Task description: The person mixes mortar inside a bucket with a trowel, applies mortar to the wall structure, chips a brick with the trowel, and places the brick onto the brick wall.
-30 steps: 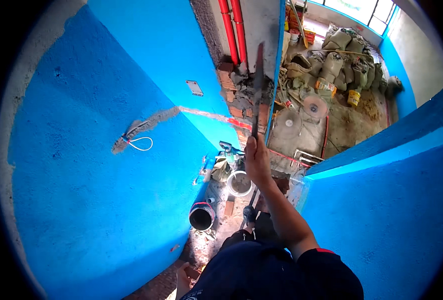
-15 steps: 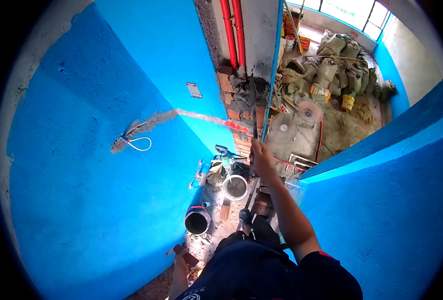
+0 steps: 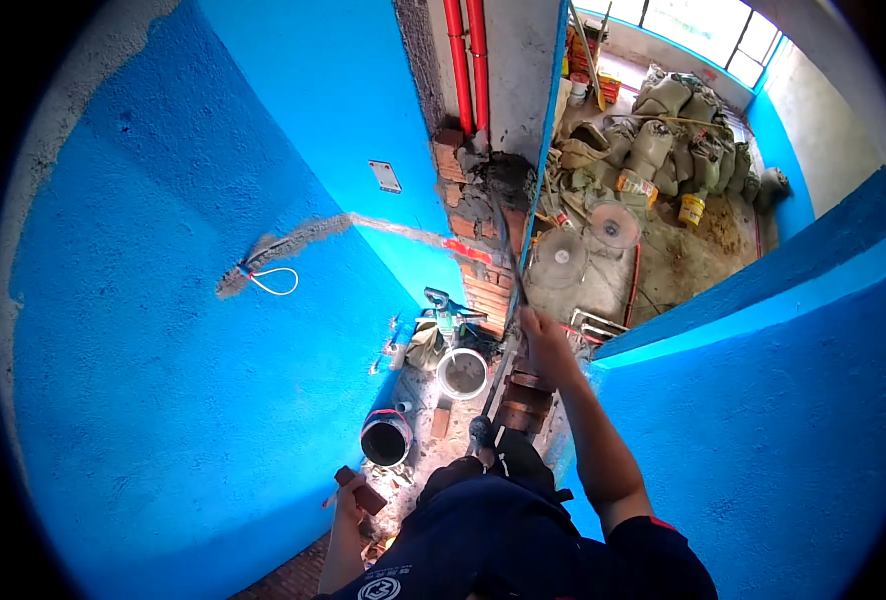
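Note:
My right hand (image 3: 546, 338) is closed around the lower end of a long, narrow, dark blade-like tool (image 3: 509, 250). Its far end leans toward the brickwork (image 3: 478, 215), where grey mortar (image 3: 511, 180) is smeared beneath two red pipes. I cannot tell whether it touches the bricks. Low at the left, my left hand (image 3: 347, 500) grips a reddish-brown brick (image 3: 367, 494), away from the wall. A small red thing sticks out by those fingers, too small to name.
A bucket (image 3: 463, 374) of grey mix stands below a green power tool (image 3: 447, 315). Nearer me are a dark-mouthed round container (image 3: 386, 440) and a loose brick (image 3: 441, 423). Blue walls (image 3: 183, 330) flank me. Filled sacks (image 3: 653, 150) crowd the room beyond.
My right hand has come down toward me and slightly right, drawing the tool from the mortar patch. My left hand has risen a little with the brick. The view has shifted slightly.

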### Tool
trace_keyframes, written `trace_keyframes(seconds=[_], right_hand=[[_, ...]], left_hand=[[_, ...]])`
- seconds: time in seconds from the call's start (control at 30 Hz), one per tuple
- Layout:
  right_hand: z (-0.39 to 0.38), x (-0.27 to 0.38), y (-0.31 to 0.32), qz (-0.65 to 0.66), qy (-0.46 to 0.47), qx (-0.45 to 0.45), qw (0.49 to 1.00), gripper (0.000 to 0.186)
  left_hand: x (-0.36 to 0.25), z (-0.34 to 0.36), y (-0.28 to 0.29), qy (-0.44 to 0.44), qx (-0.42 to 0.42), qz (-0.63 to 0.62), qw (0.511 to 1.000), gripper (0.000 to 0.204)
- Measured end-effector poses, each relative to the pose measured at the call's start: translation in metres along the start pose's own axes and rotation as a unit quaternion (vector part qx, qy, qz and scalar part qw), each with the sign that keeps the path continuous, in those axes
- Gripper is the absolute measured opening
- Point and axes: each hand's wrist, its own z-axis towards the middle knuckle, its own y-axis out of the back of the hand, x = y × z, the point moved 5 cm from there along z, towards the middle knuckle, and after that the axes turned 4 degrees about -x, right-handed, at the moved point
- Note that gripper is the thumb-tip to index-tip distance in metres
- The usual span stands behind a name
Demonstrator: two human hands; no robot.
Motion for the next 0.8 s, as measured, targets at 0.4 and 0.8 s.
trace_keyframes(seconds=[0.4, 0.8], right_hand=[[-0.056, -0.015, 0.032, -0.230, 0.033, 0.013, 0.973, 0.050], [0.008, 0.068, 0.025, 0.092, -0.006, 0.010, 0.996, 0.048]], left_hand=[[-0.025, -0.026, -0.060, 0.014, 0.167, -0.102, 0.981, 0.025], [-0.044, -0.013, -0.088, 0.039, 0.272, -0.212, 0.938, 0.029]])
